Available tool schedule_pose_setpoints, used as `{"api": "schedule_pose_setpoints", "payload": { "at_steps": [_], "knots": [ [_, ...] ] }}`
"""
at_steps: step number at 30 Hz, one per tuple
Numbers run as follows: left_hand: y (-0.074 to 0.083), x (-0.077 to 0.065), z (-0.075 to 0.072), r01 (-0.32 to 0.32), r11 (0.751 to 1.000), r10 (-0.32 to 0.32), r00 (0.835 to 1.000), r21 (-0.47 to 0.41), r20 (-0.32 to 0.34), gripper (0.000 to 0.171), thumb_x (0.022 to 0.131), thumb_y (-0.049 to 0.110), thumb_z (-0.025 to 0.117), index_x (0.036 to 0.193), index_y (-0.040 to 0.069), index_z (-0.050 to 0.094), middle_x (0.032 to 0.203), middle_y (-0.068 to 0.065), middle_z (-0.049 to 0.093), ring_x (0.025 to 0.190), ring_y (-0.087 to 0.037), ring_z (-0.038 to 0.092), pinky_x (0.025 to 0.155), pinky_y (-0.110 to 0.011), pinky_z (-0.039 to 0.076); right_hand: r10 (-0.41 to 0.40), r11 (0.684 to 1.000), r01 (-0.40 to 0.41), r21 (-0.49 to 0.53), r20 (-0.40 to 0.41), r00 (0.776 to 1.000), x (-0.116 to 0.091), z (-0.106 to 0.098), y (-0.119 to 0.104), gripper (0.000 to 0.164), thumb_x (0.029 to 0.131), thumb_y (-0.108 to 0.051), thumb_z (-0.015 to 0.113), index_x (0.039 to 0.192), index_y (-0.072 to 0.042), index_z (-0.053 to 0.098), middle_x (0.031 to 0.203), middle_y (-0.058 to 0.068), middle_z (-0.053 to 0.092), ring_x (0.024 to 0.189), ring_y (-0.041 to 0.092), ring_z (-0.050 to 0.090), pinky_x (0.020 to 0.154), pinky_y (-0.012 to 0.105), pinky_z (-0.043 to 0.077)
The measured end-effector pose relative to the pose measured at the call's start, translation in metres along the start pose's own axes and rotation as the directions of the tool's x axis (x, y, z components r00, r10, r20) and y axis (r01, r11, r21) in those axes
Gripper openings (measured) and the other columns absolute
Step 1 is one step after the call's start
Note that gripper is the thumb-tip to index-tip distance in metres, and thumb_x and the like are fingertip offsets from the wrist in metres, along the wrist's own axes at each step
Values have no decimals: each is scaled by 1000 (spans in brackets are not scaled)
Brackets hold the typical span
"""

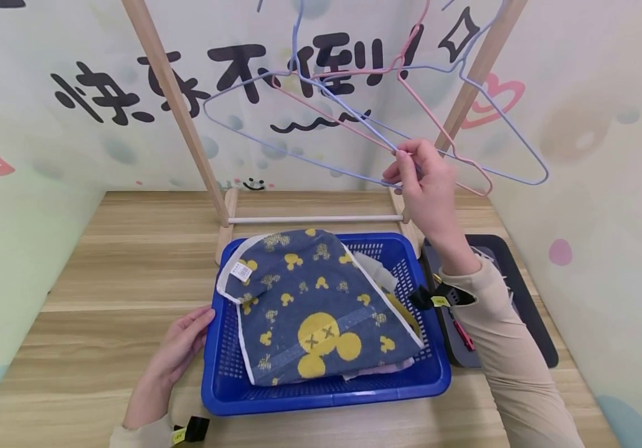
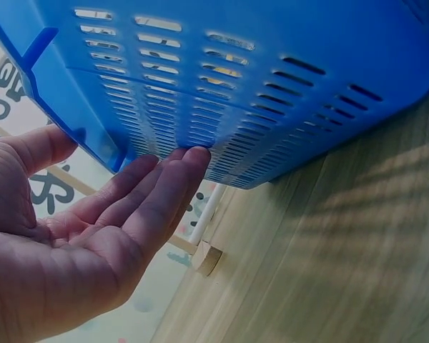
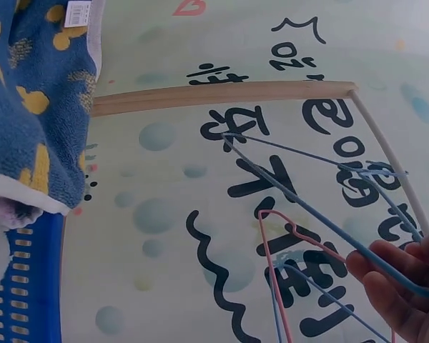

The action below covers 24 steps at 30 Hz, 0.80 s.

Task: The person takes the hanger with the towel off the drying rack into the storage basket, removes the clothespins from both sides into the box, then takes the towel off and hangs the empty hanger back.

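My right hand (image 1: 429,186) pinches the right end of a blue clothes hanger (image 1: 295,46) that hangs in front of the wall. Close behind that hand hang a pink hanger (image 1: 401,68) and a second blue hanger (image 1: 514,127). At the left side of a blue plastic basket (image 1: 326,401) is my left hand (image 1: 177,345). In the left wrist view its thumb touches the rim, while the nearly straight fingers (image 2: 182,168) rest against the slotted outer wall. A dark blue towel (image 1: 281,323) with yellow mouse-head prints lies over other cloths in the basket.
A wooden rack stands behind the basket, with slanted posts (image 1: 177,112) and a white lower bar (image 1: 315,219). Right of the basket, partly under my right forearm, sits a dark tray (image 1: 533,336) with small items. Printed walls (image 1: 23,124) border the wooden tabletop (image 1: 113,267).
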<state>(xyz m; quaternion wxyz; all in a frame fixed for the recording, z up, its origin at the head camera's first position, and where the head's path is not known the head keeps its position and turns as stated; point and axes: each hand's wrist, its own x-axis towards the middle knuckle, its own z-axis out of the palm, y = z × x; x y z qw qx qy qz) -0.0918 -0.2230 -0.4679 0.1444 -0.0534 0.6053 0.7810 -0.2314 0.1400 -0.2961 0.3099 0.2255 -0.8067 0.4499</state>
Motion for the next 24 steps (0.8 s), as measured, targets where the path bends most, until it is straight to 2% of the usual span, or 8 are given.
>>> {"api": "schedule_pose_setpoints", "payload": {
  "at_steps": [7, 14, 20, 24],
  "knots": [
    [2, 0, 0, 12, 1000, -12, 1000, 4, -8, 23, 99, 15, 46, 94, 24, 66, 87, 6, 67, 78, -5, 62, 68, -18, 51, 31, 999, -31, -9, 72, 997, -2, 4, 5, 15, 97, -5, 50, 99, 8, 58, 76, 15, 68, 67, 19, 64, 61, 12, 49],
    [3, -2, 1, 13, 1000, -13, 1000, -1, 3, 23, 100, 15, 46, 94, 23, 67, 88, 5, 68, 78, -5, 62, 68, -18, 51, 40, 999, -38, -27, 106, 994, -4, 6, 6, 13, 96, -4, 52, 100, 7, 59, 77, 16, 67, 68, 21, 64, 61, 11, 48],
    [4, 0, 1, 1, 1000, 0, 1000, -13, 14, 23, 99, 15, 46, 94, 23, 67, 88, 6, 68, 79, -4, 62, 68, -18, 51, 63, 997, -59, -45, 90, 994, -4, 5, 7, 15, 94, -4, 54, 105, 7, 58, 83, 17, 68, 73, 22, 64, 59, 10, 46],
    [4, 1, 0, 2, 1000, -2, 1000, -6, 18, 24, 100, 14, 46, 94, 24, 67, 88, 6, 68, 79, -4, 62, 68, -17, 51, 47, 994, -42, -100, 51, 998, -6, 4, 7, 22, 92, -6, 58, 111, 6, 57, 97, 16, 67, 87, 23, 63, 65, 18, 49]
  ]
}}
